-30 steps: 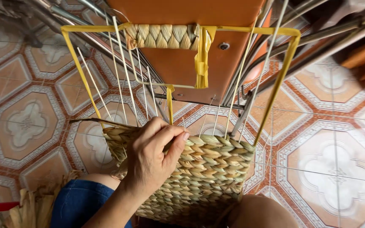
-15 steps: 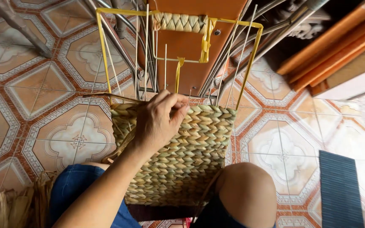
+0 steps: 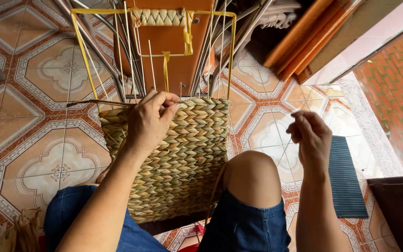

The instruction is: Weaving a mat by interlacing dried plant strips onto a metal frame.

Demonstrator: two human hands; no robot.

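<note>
- The left hand [image 3: 149, 122] pinches the top row of the woven basket panel [image 3: 178, 158], fingers curled narrow on the newest braid; if that grip loosens, the strand could spring slack, I judge.
- The right hand [image 3: 309, 139] hangs apart above the tiled floor [image 3: 38, 140], fingers loosely pinched; I cannot tell whether it holds a fibre.
- The panel rests between the knees, long axis pointing away toward the yellow wire frame [image 3: 86, 51]; thin uprights could bend under sideways pull.
</note>
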